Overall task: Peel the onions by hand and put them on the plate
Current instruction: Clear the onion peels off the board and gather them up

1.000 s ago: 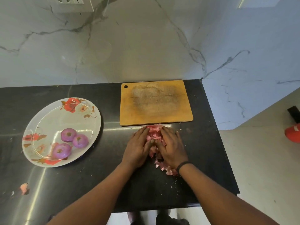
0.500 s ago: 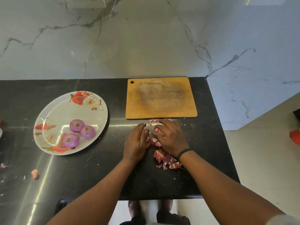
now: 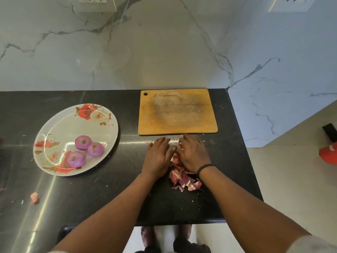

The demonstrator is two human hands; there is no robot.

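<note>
Onion skins: light, papery, brittle; scoop from beneath. Left hand and right hand flat, fingers relaxed, herding them on bench.

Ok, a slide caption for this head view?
Both hands gather onion skins on the counter; three peeled onions sit on the plate.

Three peeled onions lie close together on a flowered plate at the left of a black counter. Right of it sits a wooden cutting board. Just in front of the board, the left hand and right hand lie palm-down side by side over a heap of onion skins. One stray skin lies far left.
</note>
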